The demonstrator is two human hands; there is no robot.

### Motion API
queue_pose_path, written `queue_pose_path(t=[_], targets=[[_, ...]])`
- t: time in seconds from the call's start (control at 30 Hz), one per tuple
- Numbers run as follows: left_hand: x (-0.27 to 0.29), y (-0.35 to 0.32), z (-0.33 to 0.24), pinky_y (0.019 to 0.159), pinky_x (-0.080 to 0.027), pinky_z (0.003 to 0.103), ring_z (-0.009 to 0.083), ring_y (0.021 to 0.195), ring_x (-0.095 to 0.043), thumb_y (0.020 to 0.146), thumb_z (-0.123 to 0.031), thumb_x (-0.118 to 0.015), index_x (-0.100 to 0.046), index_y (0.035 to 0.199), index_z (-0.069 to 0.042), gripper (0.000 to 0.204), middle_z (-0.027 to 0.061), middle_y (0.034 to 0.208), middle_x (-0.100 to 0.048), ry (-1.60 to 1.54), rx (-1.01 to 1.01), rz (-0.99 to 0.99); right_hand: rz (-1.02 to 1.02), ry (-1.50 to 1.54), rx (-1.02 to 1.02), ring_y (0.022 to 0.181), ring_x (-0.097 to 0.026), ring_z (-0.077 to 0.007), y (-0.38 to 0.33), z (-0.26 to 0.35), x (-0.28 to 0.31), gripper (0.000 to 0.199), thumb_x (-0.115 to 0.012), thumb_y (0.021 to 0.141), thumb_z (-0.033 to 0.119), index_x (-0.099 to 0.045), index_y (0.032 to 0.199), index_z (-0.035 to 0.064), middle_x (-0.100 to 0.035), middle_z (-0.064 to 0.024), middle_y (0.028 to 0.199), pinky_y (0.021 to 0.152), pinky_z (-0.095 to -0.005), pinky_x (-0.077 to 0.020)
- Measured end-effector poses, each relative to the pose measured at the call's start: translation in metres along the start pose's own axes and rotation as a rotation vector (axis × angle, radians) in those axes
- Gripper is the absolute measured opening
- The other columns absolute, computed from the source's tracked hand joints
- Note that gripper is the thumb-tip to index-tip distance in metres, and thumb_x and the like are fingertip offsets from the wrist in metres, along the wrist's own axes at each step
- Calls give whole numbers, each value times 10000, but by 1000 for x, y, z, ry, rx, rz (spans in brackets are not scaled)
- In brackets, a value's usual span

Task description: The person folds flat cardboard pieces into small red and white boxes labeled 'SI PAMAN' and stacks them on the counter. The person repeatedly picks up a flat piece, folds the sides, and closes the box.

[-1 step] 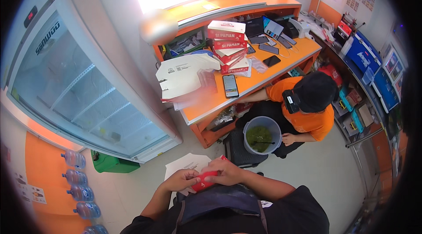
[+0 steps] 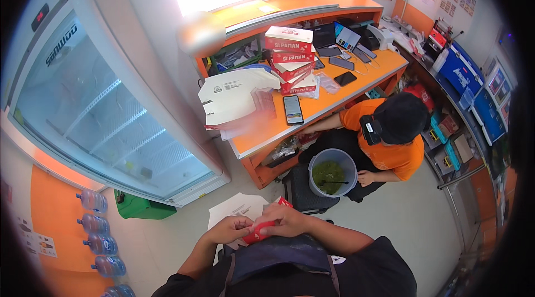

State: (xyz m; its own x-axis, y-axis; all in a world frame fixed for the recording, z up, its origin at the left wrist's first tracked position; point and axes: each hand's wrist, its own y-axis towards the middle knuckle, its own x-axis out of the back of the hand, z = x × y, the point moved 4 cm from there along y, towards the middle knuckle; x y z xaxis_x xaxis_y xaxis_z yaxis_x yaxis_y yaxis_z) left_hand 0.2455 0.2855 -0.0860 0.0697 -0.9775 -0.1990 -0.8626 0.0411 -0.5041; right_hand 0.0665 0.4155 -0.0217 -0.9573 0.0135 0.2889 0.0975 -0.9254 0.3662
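Observation:
Close to my body I hold a part-folded cardboard box (image 2: 237, 208), cream on one face and red on the other. My left hand (image 2: 231, 229) grips its near left part, thumb and fingers pinched at the red panel. Across the same panel my right hand (image 2: 282, 220) is closed, thumb pressed toward the left one. A red corner shows beyond the right knuckles. Both hands hide much of the box's folds.
Ahead stands an orange counter (image 2: 329, 96) with stacked red-and-white boxes (image 2: 290, 57), flat cardboard sheets (image 2: 237, 88) and phones. A seated person in orange (image 2: 390, 149) is beside a bucket of green contents (image 2: 332, 171). Left are a glass-door fridge (image 2: 111, 113) and water bottles (image 2: 101, 244).
My fingers and the red panel have shifted very slightly downward, and a little more of the red corner shows. The box stays between both hands.

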Motion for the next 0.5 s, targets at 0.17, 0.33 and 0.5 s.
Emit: queue_pose_path(t=[0.17,0.33,0.5], targets=[[9,15,16,863,-540,234,74,986,-654,1064,-105,-634,-639,1241,11,212,36,1114,-725,-76,-142,95,39,-114,-26,858,-655,-268,1,-6,-8,280,-790,935,218,-753,1190,110,-684,-71,896,809,-377,-486],[7,33,4,847,-572,251,81,973,-676,1045,-92,-660,-637,1176,-1,161,25,1086,-730,-29,-137,175,-244,-422,-209,876,-673,-311,-16,-20,-1,332,-836,875,185,-737,1166,62,-707,-128,953,806,-398,-539],[-3,54,-18,821,-590,250,109,937,-711,1025,-88,-691,-648,1137,15,159,66,1056,-755,-70,-63,212,-505,-499,-231,857,-672,-323,-34,-13,10,321,-865,828,120,-724,1101,28,-697,-138,935,757,-390,-550]])
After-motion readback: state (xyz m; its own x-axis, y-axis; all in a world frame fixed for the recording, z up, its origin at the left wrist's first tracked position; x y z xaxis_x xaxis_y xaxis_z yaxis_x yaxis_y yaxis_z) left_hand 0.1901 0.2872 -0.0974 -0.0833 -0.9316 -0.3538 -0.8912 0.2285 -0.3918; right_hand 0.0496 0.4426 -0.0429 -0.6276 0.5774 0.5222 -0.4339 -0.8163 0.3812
